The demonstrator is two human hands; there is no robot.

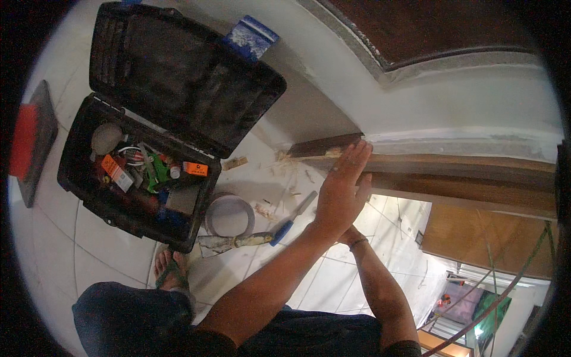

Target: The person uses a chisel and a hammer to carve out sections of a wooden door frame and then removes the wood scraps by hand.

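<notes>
Against the top of the brown wooden door frame (416,169) I am pressing my left hand (342,190), its fingers lying flat, straight and close together on the wood and gripping nothing. Behind that wrist my right hand (352,237) is hiding, so I cannot tell how its fingers are sitting, while below me on the white tiled floor (53,238) an open black toolbox (143,178), a tape roll (230,215), a putty knife (229,243) and a blue-handled chisel (291,219) are lying among wood chips.

Dark wooden door frame (452,169), chipped end

White tiled floor (59,238), pale wall (476,101), dark wooden panel (428,24) above, dim light.
</notes>
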